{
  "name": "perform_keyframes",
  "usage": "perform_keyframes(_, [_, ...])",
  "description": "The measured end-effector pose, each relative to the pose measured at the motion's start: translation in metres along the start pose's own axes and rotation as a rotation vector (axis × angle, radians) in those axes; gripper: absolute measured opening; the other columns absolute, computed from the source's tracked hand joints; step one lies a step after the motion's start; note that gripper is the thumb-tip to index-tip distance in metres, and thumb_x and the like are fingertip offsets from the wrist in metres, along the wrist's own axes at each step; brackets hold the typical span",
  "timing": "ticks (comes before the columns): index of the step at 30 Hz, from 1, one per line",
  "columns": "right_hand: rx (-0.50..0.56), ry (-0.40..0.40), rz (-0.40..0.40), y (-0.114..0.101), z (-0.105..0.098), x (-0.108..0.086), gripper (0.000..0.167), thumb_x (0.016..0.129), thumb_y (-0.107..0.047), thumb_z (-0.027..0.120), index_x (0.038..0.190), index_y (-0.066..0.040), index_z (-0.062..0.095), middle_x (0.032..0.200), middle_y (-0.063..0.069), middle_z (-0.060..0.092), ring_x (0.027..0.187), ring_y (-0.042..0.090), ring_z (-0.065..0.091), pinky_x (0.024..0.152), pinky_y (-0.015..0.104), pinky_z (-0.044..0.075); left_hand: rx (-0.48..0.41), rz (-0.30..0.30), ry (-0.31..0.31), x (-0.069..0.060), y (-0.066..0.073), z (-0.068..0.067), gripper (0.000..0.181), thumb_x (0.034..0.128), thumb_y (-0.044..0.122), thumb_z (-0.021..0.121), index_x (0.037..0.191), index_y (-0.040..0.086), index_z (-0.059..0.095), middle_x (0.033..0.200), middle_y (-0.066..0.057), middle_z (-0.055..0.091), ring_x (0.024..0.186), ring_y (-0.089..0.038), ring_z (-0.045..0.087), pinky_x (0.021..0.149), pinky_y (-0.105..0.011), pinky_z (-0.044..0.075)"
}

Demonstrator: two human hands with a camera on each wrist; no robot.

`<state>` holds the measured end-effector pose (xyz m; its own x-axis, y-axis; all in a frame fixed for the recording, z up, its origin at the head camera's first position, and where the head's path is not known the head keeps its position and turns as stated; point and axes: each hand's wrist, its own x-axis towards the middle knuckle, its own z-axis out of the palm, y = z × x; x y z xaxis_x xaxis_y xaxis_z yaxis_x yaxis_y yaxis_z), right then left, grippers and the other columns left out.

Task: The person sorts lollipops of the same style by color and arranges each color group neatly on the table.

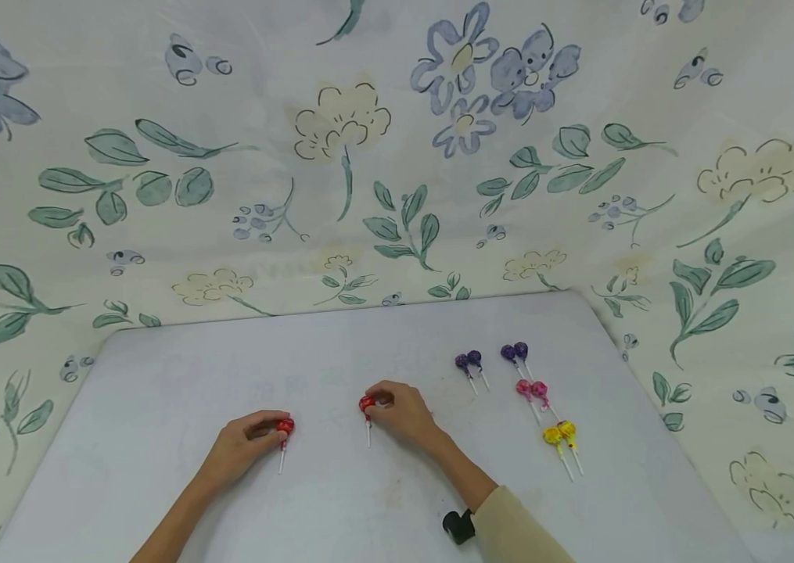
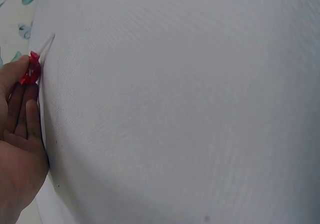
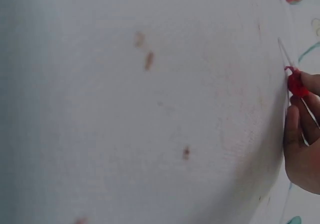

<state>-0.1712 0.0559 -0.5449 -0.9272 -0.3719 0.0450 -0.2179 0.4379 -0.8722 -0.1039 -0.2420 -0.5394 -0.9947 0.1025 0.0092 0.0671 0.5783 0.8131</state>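
Note:
My left hand (image 1: 242, 447) pinches the wrapped head of a red lollipop (image 1: 285, 427), its white stick pointing toward me over the white table. To the right, my right hand (image 1: 402, 411) pinches a second red lollipop (image 1: 367, 404) by its head, the stick again pointing my way. The left wrist view shows thumb and fingers of the left hand (image 2: 22, 119) on the red wrapper (image 2: 32, 70). In the right wrist view the right hand (image 3: 304, 129) grips its red lollipop (image 3: 297, 83) in the same manner.
Rightward on the white table (image 1: 340, 516) lie paired lollipops: purple (image 1: 468, 360), more purple (image 1: 515, 352), pink (image 1: 532, 389) and yellow (image 1: 560, 432). A small black object (image 1: 458, 527) is beside the right sleeve. Flower-patterned cloth (image 1: 340, 195) hangs behind the table.

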Motion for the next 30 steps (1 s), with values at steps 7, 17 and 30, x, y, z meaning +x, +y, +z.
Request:
perform_keyframes(7, [0.005, -0.015, 0.009, 0.000, -0.002, -0.003, 0.017, 0.090, -0.013, 0.074, 0.107, -0.010, 0.073, 0.094, -0.005, 0.070, 0.085, 0.008, 0.063, 0.076, 0.025, 0.051, -0.023, 0.006, -0.001, -0.003, 0.001, 0.000, 0.033, 0.0919, 0.020, 0.074, 0.121, 0.006, 0.070, 0.121, -0.012, 0.067, 0.107, -0.028, 0.066, 0.088, -0.025, 0.051])
perform_keyframes(17, [0.048, -0.023, 0.013, 0.004, -0.029, -0.018, 0.017, 0.091, -0.012, 0.073, 0.108, -0.010, 0.073, 0.096, -0.005, 0.071, 0.089, 0.010, 0.066, 0.081, 0.027, 0.054, -0.004, -0.007, 0.005, -0.003, 0.002, 0.001, 0.032, 0.0920, 0.022, 0.074, 0.121, 0.008, 0.071, 0.120, -0.011, 0.068, 0.107, -0.026, 0.066, 0.088, -0.025, 0.051])
perform_keyframes(30, [0.020, -0.038, -0.014, 0.036, -0.113, -0.048, 0.019, 0.093, -0.007, 0.070, 0.112, -0.004, 0.072, 0.104, 0.005, 0.072, 0.098, 0.023, 0.067, 0.086, 0.033, 0.055, -0.013, -0.009, 0.003, -0.003, -0.001, 0.003, 0.032, 0.0913, 0.019, 0.075, 0.120, 0.007, 0.071, 0.121, -0.011, 0.067, 0.106, -0.022, 0.065, 0.088, -0.020, 0.050])
